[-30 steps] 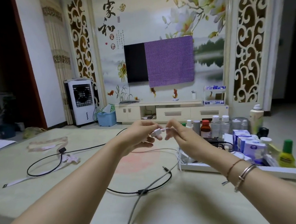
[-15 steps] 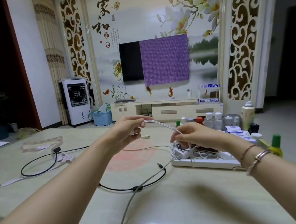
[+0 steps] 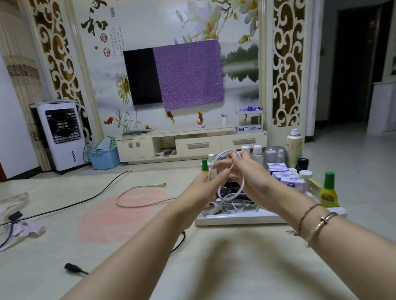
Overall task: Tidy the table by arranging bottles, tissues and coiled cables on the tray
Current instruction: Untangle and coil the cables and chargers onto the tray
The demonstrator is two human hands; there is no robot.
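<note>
Looping a thin white cable (image 3: 227,168), left hand (image 3: 205,187) and right hand (image 3: 250,181) both pinch it above the crowded white tray (image 3: 237,219); black cable (image 3: 60,208) and pinkish cable (image 3: 138,196) lie uncoiled on the counter (image 3: 203,270).

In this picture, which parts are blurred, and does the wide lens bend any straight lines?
Head view: both hands, left and right, and the white cable they coil are motion-blurred; the green-capped bottle is softer too; doorway edges at right lean from wide-angle distortion.

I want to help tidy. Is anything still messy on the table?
Yes. A black cable and a pale cable sprawl uncoiled left of the tray, beside loose paper strips. Both hands hold the white cable.
</note>
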